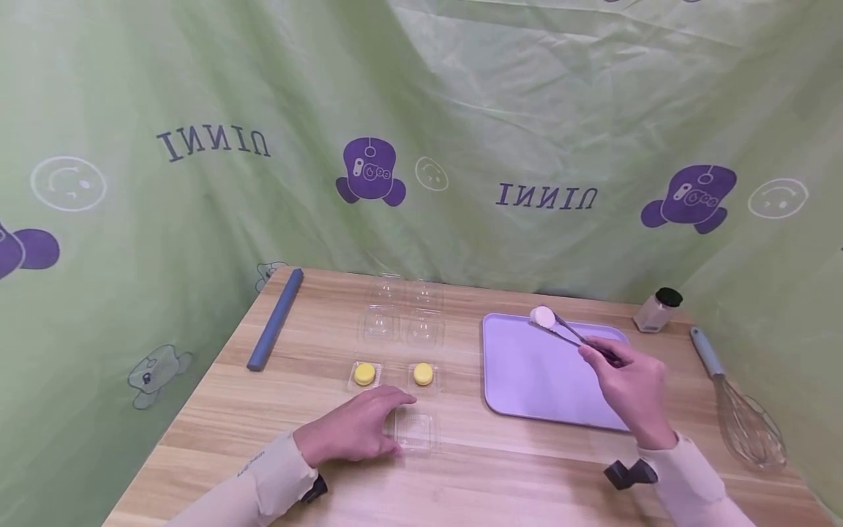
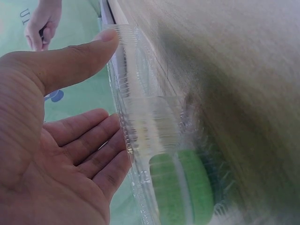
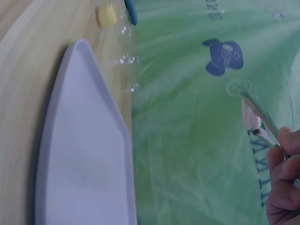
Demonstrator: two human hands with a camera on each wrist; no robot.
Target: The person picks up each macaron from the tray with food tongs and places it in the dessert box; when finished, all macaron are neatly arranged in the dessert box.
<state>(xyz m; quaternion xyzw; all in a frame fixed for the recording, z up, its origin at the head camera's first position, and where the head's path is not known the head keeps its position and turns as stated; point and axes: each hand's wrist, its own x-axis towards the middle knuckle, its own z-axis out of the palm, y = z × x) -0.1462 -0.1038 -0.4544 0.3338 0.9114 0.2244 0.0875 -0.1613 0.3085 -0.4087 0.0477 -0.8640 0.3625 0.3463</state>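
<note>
My right hand (image 1: 628, 391) grips dark tongs (image 1: 579, 338) above the purple tray (image 1: 527, 380). Held in the tips of the tongs is a pale pink macaron (image 1: 543, 317), also visible edge-on in the right wrist view. My left hand (image 1: 356, 427) is beside a clear plastic box (image 1: 416, 432), its fingers and thumb extended and spread around the near side. A green macaron (image 2: 180, 187) shows inside clear plastic below the left hand in the left wrist view; the head view hides it. Two yellow macarons (image 1: 365, 374) sit in clear boxes just beyond the left hand.
Raised clear lids (image 1: 380, 322) stand behind the yellow macarons. A blue rod (image 1: 276, 320) lies at the table's left. On the right are a black-capped jar (image 1: 658, 310) and a whisk (image 1: 744, 417). A green printed curtain (image 1: 296, 212) hangs behind the table.
</note>
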